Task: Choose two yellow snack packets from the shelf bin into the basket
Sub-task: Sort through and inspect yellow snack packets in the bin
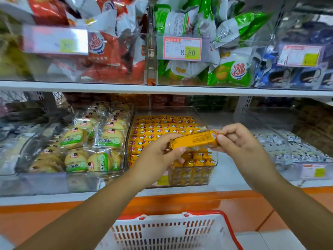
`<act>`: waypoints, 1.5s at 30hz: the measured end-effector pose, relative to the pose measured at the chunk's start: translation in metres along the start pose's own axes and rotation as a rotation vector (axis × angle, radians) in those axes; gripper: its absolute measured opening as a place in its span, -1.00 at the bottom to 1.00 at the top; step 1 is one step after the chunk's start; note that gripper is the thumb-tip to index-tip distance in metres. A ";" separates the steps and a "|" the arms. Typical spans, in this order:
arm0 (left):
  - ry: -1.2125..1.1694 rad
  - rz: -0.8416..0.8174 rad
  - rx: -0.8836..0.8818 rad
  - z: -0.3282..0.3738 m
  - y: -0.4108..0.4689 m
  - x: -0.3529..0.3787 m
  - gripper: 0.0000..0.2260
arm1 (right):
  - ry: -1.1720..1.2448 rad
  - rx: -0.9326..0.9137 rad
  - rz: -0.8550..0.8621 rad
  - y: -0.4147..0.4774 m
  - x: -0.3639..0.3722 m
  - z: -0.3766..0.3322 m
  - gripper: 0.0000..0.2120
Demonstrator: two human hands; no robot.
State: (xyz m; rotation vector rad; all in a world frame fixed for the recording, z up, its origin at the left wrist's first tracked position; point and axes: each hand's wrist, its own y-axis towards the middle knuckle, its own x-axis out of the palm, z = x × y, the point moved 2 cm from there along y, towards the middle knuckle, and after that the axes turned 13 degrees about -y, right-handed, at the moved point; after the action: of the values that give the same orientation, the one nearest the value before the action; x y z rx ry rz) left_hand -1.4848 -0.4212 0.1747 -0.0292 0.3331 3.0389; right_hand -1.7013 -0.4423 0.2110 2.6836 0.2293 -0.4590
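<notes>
A long yellow snack packet is held level above the clear shelf bin, its printed back facing me. My left hand grips its left end and my right hand pinches its right end. The bin holds several more yellow packets in rows. A white basket with a red rim stands below my arms at the bottom of the view; what I see of its inside shows no packet.
A clear bin of round green-labelled biscuits sits left of the yellow bin, and a bin of white patterned packets sits to the right. An upper shelf carries red, green and blue snack bags. An orange ledge runs under the shelf.
</notes>
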 end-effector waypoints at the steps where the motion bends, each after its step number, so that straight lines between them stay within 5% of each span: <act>1: -0.128 0.027 -0.053 -0.001 -0.007 -0.003 -0.74 | 0.081 0.052 -0.050 -0.004 0.007 0.000 -0.74; 3: -0.316 0.108 -0.122 -0.005 -0.017 -0.009 -0.67 | 0.270 0.181 -0.149 -0.007 0.019 0.004 -0.94; 7: -0.459 0.178 -0.132 -0.015 -0.032 -0.020 -0.50 | 0.284 0.223 -0.191 -0.010 0.035 0.014 -0.63; 14: -0.585 0.124 -0.160 -0.015 -0.039 -0.041 -0.62 | 0.401 0.247 -0.282 -0.008 0.044 0.022 -0.66; 23: -0.535 -0.010 -0.165 -0.018 -0.037 -0.052 -0.58 | 0.469 0.308 -0.353 -0.002 0.040 0.029 -0.68; 31: -0.299 0.168 -0.109 -0.020 -0.040 -0.043 -0.80 | 0.182 0.278 -0.212 -0.007 0.039 0.032 -0.80; 35: -0.365 0.238 -0.065 -0.023 -0.040 -0.039 -0.92 | 0.227 0.240 -0.164 -0.008 0.042 0.029 -0.82; 45: -0.429 0.281 -0.009 -0.017 -0.041 -0.041 -0.84 | 0.178 0.207 -0.233 -0.012 0.045 0.027 -0.70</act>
State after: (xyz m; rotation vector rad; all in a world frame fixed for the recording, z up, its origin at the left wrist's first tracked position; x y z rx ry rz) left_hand -1.4400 -0.3889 0.1502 0.7138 0.3084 3.1968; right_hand -1.6692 -0.4385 0.1677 2.9168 0.5809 -0.3258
